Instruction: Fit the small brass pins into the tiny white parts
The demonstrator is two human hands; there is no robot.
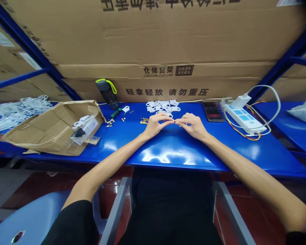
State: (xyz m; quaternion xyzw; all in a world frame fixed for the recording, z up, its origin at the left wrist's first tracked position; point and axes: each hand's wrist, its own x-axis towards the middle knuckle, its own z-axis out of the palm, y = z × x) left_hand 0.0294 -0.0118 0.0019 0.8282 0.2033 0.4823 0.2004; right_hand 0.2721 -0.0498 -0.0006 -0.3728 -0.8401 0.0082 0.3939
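Note:
My left hand (156, 125) and my right hand (193, 126) meet fingertip to fingertip over the blue table. Both are closed in a pinch at a tiny light piece (173, 121), mostly hidden by the fingers and too small to name. Just behind them lies a pile of white plastic ring-shaped parts (163, 106). Small brass-coloured pieces (144, 120) lie to the left of my left hand. More brass bits (110, 123) are scattered further left, near a green-handled screwdriver (116, 113) and a single white ring part (125, 109).
An open cardboard box (53, 127) holds white parts and plastic bags at the left, beside a heap of white cords (20, 110). A dark bottle (107, 94) stands behind. To the right are a phone (213, 110) and a white power strip (246, 119) with looping cables.

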